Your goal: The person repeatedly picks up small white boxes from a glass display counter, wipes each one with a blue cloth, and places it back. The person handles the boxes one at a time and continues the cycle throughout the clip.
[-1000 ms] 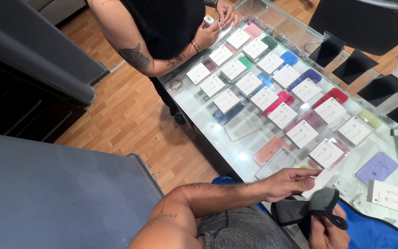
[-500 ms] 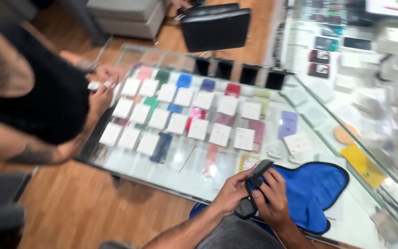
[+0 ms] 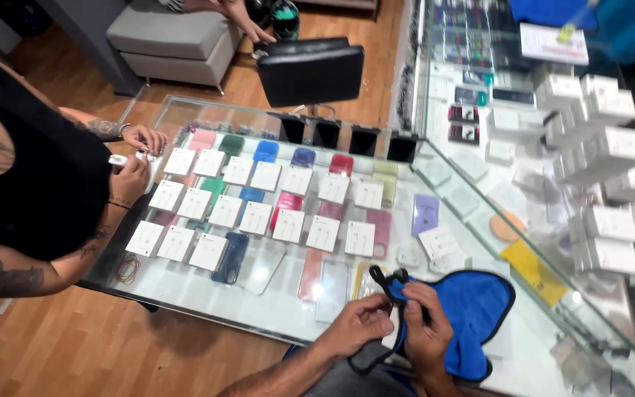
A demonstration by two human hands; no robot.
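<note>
Down at the near edge of the glass desk (image 3: 207, 301), the person's left hand (image 3: 361, 329) and right hand (image 3: 426, 323) were both closed on a black phone case (image 3: 381, 316), the left pinching its near side with curled fingers, the right gripping its far end with the thumb on top. The case hung just over the desk edge, touching a blue cloth (image 3: 479, 312) spread to the right under the right hand. Farther across the glass, rows of small white boxes (image 3: 281, 198) lay over coloured phone cases (image 3: 266, 151), with a dark blue case (image 3: 231, 257) and a clear case (image 3: 262, 266) lying nearer. A rubber band (image 3: 128, 269) rested at the near left corner. At the left, another person in a black top held a small white item in their hands (image 3: 135, 158) beside the far-left boxes. Stacked white cartons (image 3: 604, 147) filled the right side, and a black chair (image 3: 310, 70) stood beyond the desk on the wooden floor (image 3: 75, 345).
</note>
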